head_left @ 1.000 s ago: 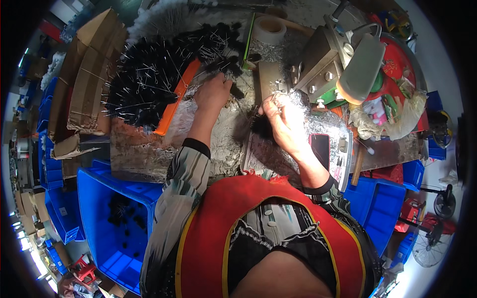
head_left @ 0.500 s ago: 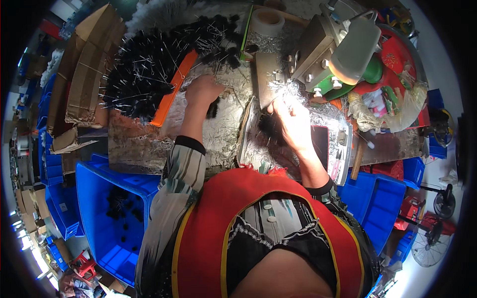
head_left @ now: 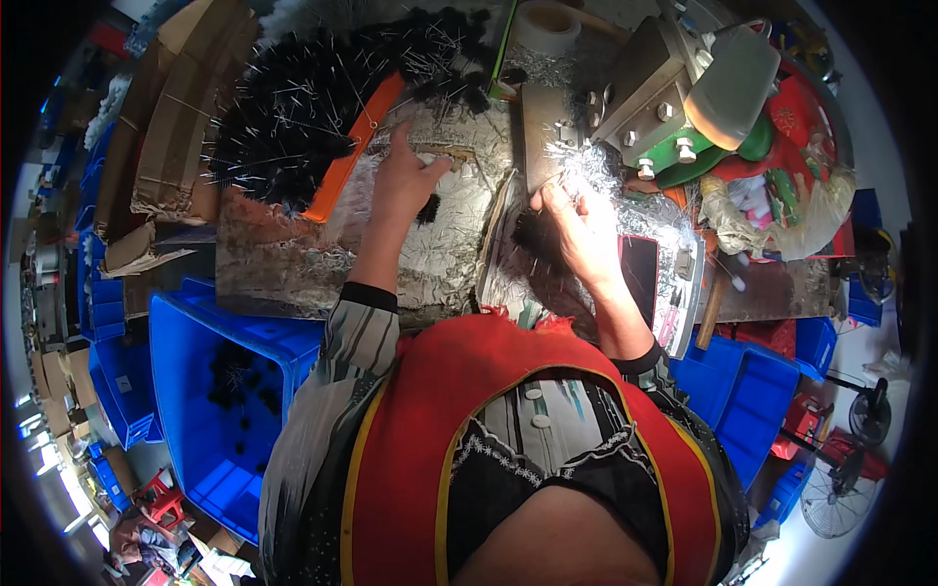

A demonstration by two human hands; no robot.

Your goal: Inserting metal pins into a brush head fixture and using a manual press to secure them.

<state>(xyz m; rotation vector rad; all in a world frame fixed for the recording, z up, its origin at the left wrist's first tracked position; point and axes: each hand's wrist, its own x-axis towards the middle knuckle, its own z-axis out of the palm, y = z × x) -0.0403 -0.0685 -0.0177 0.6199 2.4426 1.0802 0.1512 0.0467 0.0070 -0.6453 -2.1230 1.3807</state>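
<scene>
My left hand (head_left: 399, 186) is over the worktop with its index finger stretched forward and the thumb apart, nothing visible in it. Beside it an orange strip (head_left: 354, 148) borders a heap of black bristle brushes with wire stems (head_left: 283, 117). One small black brush (head_left: 428, 208) lies just right of the left wrist. My right hand (head_left: 581, 230) is pinched near the base of a green and grey machine (head_left: 645, 107), under bright lamp glare. What its fingertips hold is hidden. Black bristles (head_left: 533, 234) show just below those fingers.
Silver wire clippings (head_left: 581, 161) lie around the machine's base. A dark phone-like slab (head_left: 639, 273) and a wooden handle (head_left: 713, 303) are right of my right forearm. Blue bins (head_left: 220, 313) stand below the worktop; cardboard (head_left: 186, 117) is at the left, a tape roll (head_left: 547, 27) at the back.
My left hand has gone from curled fingers to a stretched index finger, near the orange strip. My right hand stays pinched by the machine. The whole view has shifted slightly.
</scene>
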